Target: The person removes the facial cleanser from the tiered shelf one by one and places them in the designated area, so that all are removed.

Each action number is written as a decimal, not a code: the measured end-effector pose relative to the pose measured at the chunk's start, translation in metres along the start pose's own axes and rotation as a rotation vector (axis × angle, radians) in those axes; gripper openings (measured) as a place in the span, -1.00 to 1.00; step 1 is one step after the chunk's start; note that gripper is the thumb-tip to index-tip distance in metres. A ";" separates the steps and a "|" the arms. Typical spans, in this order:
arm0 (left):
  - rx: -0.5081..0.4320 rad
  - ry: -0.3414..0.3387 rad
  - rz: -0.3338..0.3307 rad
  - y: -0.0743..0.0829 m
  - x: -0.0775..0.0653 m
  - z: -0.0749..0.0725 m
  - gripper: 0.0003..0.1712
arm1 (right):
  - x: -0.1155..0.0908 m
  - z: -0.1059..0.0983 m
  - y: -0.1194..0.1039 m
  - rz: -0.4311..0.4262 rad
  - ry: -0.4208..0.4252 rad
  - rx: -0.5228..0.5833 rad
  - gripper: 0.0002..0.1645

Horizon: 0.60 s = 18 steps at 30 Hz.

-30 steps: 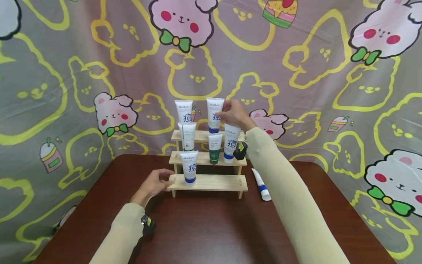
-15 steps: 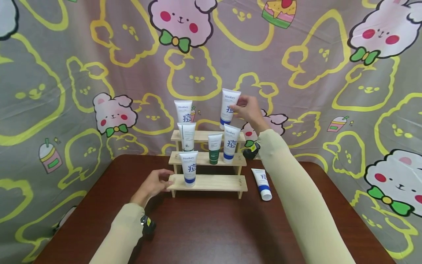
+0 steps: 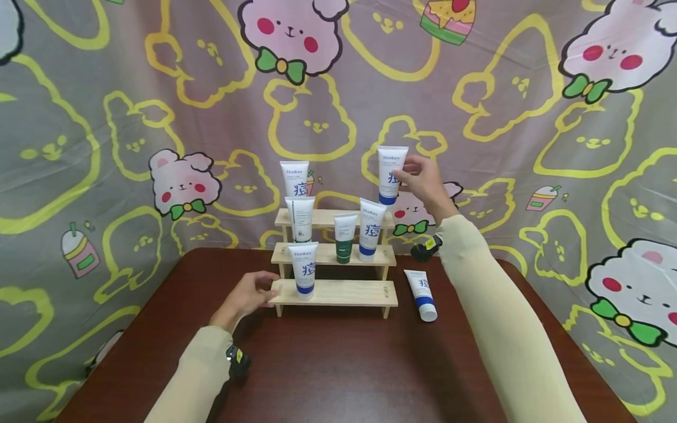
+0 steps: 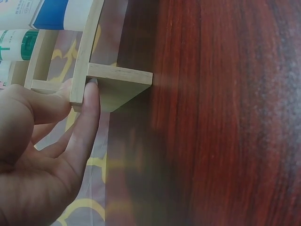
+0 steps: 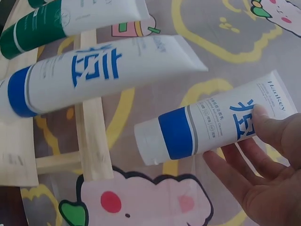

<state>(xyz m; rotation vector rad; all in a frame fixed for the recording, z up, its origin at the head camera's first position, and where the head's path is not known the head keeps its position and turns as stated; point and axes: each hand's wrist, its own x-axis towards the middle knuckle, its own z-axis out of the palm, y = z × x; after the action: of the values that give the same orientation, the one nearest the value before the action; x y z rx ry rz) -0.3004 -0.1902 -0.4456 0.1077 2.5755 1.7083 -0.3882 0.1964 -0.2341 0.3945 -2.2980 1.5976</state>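
Note:
My right hand (image 3: 425,181) pinches a white squeeze tube with a blue band (image 3: 390,175) between thumb and fingers, holding it upright above the right end of the top shelf. In the right wrist view the thumb lies across the printed front of this tube (image 5: 221,120), its white cap pointing left. My left hand (image 3: 251,292) grips the left end of the lowest shelf of a wooden three-step rack (image 3: 349,292). The left wrist view shows the thumb above the board's end (image 4: 81,89) and a fingertip under it.
A blue-banded tube (image 3: 304,270) stands on the lowest step. On the middle step are a white tube (image 3: 301,220), a green-and-white tube (image 3: 344,238) and another blue-banded tube (image 3: 371,229). One more tube (image 3: 294,178) stands on top. A tube (image 3: 421,295) lies on the table (image 3: 338,364).
My right hand has lifted the tube off the top shelf and carried it to the right. The left hand has stayed on the rack.

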 end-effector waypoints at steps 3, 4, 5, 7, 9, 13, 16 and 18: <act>0.009 -0.006 0.000 0.000 0.000 -0.001 -0.56 | -0.004 -0.006 0.003 0.005 0.011 -0.021 -0.59; 0.008 -0.008 -0.001 0.000 0.000 -0.001 -0.56 | -0.005 -0.008 0.004 0.004 0.016 -0.022 -0.58; 0.004 -0.005 -0.004 0.000 0.000 0.000 -0.56 | -0.007 -0.009 0.005 0.005 0.020 -0.017 -0.58; -0.002 -0.008 -0.001 0.000 0.001 0.000 -0.55 | -0.009 -0.012 0.007 0.005 0.025 -0.005 -0.57; -0.006 -0.006 0.001 -0.001 0.001 0.000 -0.56 | -0.011 -0.014 0.010 0.008 0.027 0.000 -0.55; -0.022 -0.014 0.026 -0.004 0.002 0.000 -0.56 | -0.017 -0.019 0.016 0.035 0.027 0.003 -0.52; -0.042 -0.023 0.052 -0.006 0.003 0.000 -0.57 | -0.022 -0.022 0.019 0.053 0.020 0.012 -0.51; -0.052 -0.018 0.051 -0.005 0.003 0.000 -0.57 | -0.024 -0.025 0.022 0.062 0.016 0.006 -0.50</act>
<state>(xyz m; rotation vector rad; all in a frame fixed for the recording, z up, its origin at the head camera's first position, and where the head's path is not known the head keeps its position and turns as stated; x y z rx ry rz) -0.3039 -0.1924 -0.4503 0.1875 2.5352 1.7816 -0.3724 0.2282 -0.2546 0.3133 -2.3159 1.6307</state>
